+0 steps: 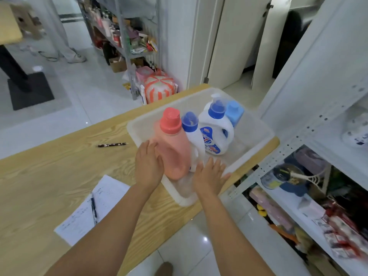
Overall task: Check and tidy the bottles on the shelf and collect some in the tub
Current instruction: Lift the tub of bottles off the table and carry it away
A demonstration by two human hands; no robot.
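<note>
Starting nearest to us, we note a printed sheet (89,212) with a pen (94,209) lying on it, on the matt wood-grain table (49,172). Beyond it, both hands are at the tub (253,151), and neither grips anything. The left hand (149,162) lies flat, fingers straight, against the side of the pink bottle (173,148). The right hand (209,174) is spread over the tub's near corner, fingertips close to the rim. We cannot tell whether it presses down.

The tub is a shallow rectangle of translucent, smooth white plastic and sits at the table's right-hand corner. Four bottles stand in it:
- the pink bottle, with a ribbed pink cap
- a slim white bottle (192,134) with a blue cap, touching the pink one
- a large handled white jug (216,134) with a printed label
- a pale blue bottle (235,112) behind the jug

Risks, in our judgement:
- The pink bottle is tall on a narrow base and appears slightly tilted, so a sideways push from the flat palm could tip it against its neighbour.
- Smooth plastic on a smooth tabletop slides easily, so a shove could carry the tub past the table edge.

Farther right stands the white perforated metal shelf (298,148), crowded with mixed goods.
</note>
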